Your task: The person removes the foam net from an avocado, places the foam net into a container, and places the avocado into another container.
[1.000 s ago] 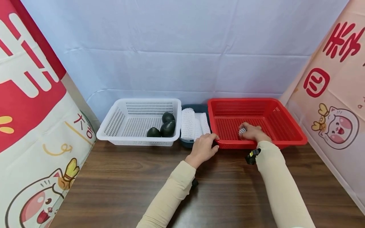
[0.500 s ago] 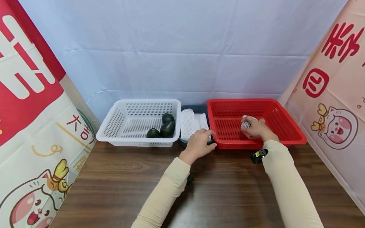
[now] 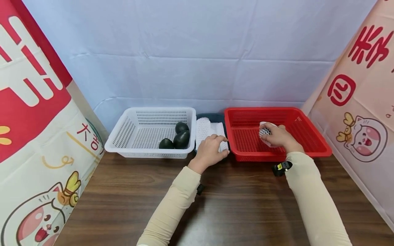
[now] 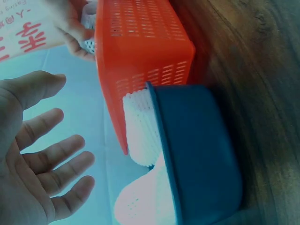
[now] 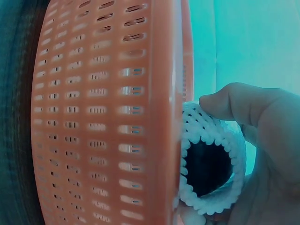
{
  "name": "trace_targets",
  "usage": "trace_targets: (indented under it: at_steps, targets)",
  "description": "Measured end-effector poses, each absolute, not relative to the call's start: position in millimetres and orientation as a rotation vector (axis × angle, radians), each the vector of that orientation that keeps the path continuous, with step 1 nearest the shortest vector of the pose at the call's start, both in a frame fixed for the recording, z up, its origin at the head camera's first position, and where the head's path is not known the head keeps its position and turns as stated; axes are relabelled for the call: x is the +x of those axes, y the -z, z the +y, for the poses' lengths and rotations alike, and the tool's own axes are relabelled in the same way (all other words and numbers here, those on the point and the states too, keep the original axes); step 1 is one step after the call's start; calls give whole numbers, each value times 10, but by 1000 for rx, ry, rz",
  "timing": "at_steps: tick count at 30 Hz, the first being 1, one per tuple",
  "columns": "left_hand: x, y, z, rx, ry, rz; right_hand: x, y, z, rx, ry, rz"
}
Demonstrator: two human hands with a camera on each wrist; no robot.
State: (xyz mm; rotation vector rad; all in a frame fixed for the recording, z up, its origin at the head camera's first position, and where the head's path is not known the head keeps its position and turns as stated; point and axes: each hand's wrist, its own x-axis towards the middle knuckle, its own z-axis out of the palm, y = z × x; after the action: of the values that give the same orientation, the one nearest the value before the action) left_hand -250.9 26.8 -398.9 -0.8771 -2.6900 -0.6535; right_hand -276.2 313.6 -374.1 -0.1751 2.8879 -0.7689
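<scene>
In the head view my right hand (image 3: 280, 137) grips an avocado in a white foam net sleeve (image 3: 265, 131) inside the red basket (image 3: 246, 155). The right wrist view shows the dark avocado (image 5: 207, 168) through the sleeve's open end, close to the basket's rim, with my thumb over the net. My left hand (image 3: 210, 151) is over the front of the dark teal bin (image 4: 201, 150), its fingers spread and holding nothing. White foam net sleeves (image 3: 203, 130) lie in that bin, partly covered by the left hand in the head view.
A white basket (image 3: 147, 151) stands at the left with several dark green avocados (image 3: 181, 139) in its right front corner. The teal bin is wedged between both baskets. All stand on a wooden table (image 3: 240, 205) before a pale cloth backdrop (image 3: 197, 68).
My left hand has moved from the red basket's left front corner leftward to over the teal bin. The right hand, holding the sleeved avocado, has shifted slightly right inside the red basket.
</scene>
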Motion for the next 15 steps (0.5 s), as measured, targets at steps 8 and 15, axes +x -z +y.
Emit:
trace_targets:
  at_steps: [8,15]
  targets:
    - [-2493,4066,243,-891,656,-2669,-2744,3805,3143,-197,702,2932]
    - [-2434,4140,118,-884,622,-2667,-2628,3779,3072,-182,675,3001]
